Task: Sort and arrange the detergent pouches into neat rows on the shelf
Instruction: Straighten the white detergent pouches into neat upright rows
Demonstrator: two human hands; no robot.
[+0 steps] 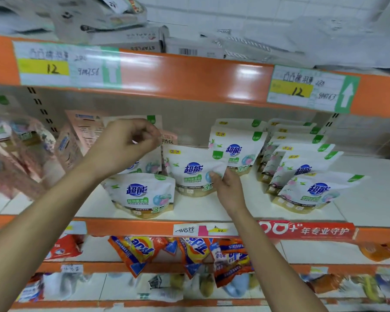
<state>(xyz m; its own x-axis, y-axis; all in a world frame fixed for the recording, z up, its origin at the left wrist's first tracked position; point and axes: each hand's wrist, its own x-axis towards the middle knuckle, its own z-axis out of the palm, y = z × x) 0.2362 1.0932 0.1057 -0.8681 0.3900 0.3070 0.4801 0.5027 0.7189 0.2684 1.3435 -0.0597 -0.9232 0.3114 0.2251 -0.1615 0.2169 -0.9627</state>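
Observation:
White detergent pouches with blue logos stand on the middle shelf (212,209). My left hand (126,145) is raised, pinching the top edge of a tall white pouch (144,163) at the back left. In front of it, one pouch (142,194) stands near the shelf's front edge. My right hand (227,188) grips the right side of a centre pouch (191,170). Another pouch (236,147) stands behind it, and a row of several pouches (302,167) runs back to front on the right.
Pink pouches (20,149) crowd the shelf's left end. An orange upper shelf edge (189,75) with price labels hangs overhead, boxes on top. Below, orange Tide bags (189,253) hang over the lower shelf. Bare shelf surface (369,190) lies at the far right.

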